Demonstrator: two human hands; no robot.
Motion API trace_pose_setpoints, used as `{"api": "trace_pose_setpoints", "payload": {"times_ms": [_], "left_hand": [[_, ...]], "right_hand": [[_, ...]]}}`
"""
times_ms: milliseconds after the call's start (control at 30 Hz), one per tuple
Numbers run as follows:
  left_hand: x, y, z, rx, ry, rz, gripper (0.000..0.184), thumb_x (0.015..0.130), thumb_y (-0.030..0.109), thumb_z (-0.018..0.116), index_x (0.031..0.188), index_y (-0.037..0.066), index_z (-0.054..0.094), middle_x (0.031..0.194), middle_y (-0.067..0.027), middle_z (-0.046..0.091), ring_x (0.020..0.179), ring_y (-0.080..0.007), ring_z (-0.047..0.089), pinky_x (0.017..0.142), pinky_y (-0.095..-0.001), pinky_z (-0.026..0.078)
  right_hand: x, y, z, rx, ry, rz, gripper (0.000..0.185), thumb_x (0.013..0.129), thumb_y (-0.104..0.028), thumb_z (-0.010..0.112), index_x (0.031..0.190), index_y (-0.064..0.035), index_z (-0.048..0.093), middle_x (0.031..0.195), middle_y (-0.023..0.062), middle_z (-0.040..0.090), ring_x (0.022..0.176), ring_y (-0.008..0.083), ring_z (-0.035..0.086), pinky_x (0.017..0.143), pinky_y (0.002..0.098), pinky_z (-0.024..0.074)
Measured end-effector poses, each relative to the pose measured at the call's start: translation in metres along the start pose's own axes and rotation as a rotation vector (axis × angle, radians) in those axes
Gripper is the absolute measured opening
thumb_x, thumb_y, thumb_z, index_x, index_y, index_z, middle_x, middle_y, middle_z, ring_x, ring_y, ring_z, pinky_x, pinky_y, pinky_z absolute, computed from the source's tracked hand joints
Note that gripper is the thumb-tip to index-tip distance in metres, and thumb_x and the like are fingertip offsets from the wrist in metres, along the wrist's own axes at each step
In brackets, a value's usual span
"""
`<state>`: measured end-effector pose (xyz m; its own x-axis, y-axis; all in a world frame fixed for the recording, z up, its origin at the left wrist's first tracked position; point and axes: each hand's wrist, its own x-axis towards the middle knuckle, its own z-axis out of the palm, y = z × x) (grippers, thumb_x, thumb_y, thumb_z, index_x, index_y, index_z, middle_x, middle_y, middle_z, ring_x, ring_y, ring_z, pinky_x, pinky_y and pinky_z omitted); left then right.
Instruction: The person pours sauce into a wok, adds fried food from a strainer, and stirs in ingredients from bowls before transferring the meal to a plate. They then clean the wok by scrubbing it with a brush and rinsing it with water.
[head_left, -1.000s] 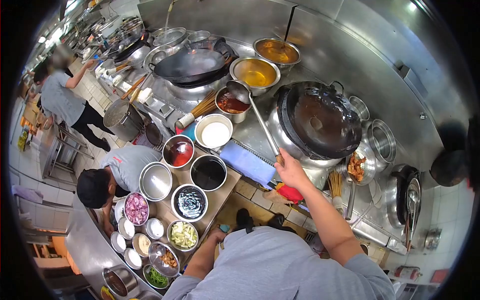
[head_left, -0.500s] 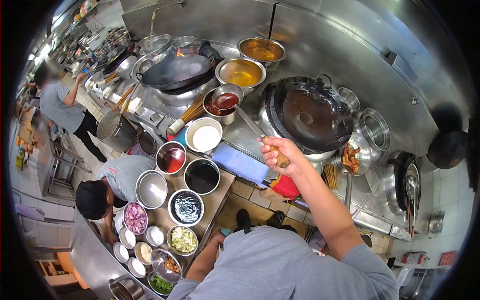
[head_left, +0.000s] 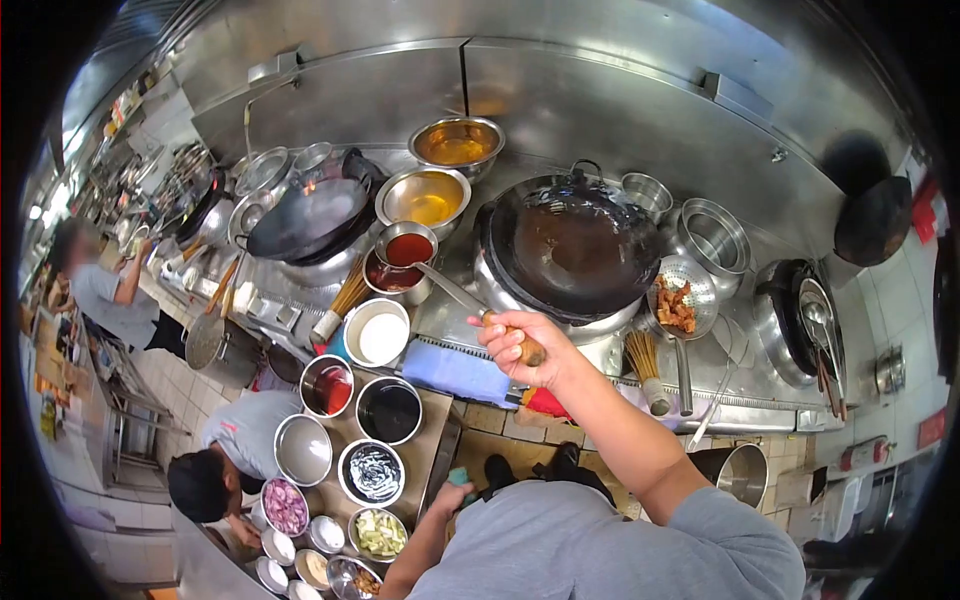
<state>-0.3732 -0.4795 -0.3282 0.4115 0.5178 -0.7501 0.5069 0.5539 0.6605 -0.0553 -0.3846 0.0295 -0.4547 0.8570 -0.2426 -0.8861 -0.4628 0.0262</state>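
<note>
My right hand (head_left: pixel 525 347) is wrapped round the wooden handle of a metal ladle (head_left: pixel 457 291). The ladle's cup, filled with red-brown sauce (head_left: pixel 409 249), is over a steel pot (head_left: pixel 413 295) of similar dark red liquid. To the right of the cup sits a large black wok (head_left: pixel 575 245) with a thin layer of brown liquid. Low down beside the counter's edge, my left hand (head_left: pixel 447 498) is closed on a green cloth (head_left: pixel 459 478), most of which is hidden.
Two bowls of yellow oil (head_left: pixel 424 198) stand behind the pot. A strainer (head_left: pixel 690 300) holds browned pieces. Bowls of white, red and dark contents (head_left: pixel 389 410) crowd the side counter. Another smoking wok (head_left: pixel 308 218) is at left. A co-worker in a black cap (head_left: pixel 205 485) bends over nearby.
The view has shifted, so the stove sits lower and further left. The ladle stays over the sauce pot in my right hand, its cup now nearer the pot's far side.
</note>
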Motion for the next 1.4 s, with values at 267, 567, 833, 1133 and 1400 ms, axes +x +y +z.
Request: {"api": "trace_pose_setpoints", "payload": {"times_ms": [267,567,833,1133,1400], "left_hand": [[-0.021,0.205,0.052,-0.286,-0.246,0.140,0.042,0.079,0.015,0.067,0.116,0.008,0.047,0.099,-0.0046,0.057,0.086,-0.0179,0.058,0.071,-0.0338,0.050],[-0.004,0.294,0.125,0.396,-0.250,0.505,0.066,0.075,0.020,0.070,0.130,0.008,0.034,0.117,-0.0192,0.051,0.106,-0.0313,0.055,0.086,-0.0390,0.047],[0.012,0.284,0.162,1.448,0.152,0.745,0.077,0.069,0.033,0.075,0.133,0.017,0.035,0.125,-0.0223,0.042,0.105,-0.0404,0.051,0.086,-0.0473,0.043],[-0.019,0.383,0.168,0.888,0.488,1.307,0.036,0.082,0.030,0.062,0.115,0.016,0.058,0.113,-0.0108,0.053,0.097,-0.0313,0.055,0.079,-0.0469,0.043],[0.004,0.406,0.173,1.077,0.492,1.103,0.020,0.087,0.033,0.055,0.088,0.017,0.066,0.081,-0.0059,0.060,0.079,-0.0265,0.061,0.067,-0.0457,0.042]], "right_hand": [[-0.073,0.006,-0.005,-0.011,-0.099,-0.166,0.026,0.090,-0.009,0.050,0.114,-0.0019,0.044,0.073,0.0009,0.047,0.051,0.0043,0.045,0.043,0.0201,0.0391],[-0.171,0.011,-0.027,-0.275,0.129,-0.492,0.031,0.093,-0.012,0.045,0.124,-0.0072,0.043,0.074,0.0013,0.044,0.050,0.0051,0.042,0.041,0.0195,0.0378],[-0.193,-0.002,-0.060,-0.631,0.641,-0.601,0.025,0.091,-0.011,0.049,0.116,-0.0100,0.044,0.073,0.0027,0.047,0.048,0.0061,0.041,0.040,0.0215,0.0370],[-0.174,-0.011,-0.097,-0.475,0.585,-0.634,0.012,0.089,-0.010,0.052,0.096,-0.0119,0.042,0.070,0.0025,0.048,0.049,0.0099,0.044,0.042,0.0271,0.0383],[-0.155,-0.051,-0.084,-0.512,0.596,-0.694,0.011,0.089,-0.009,0.052,0.090,-0.0111,0.041,0.069,0.0036,0.049,0.049,0.0102,0.045,0.040,0.0249,0.0374]]}}
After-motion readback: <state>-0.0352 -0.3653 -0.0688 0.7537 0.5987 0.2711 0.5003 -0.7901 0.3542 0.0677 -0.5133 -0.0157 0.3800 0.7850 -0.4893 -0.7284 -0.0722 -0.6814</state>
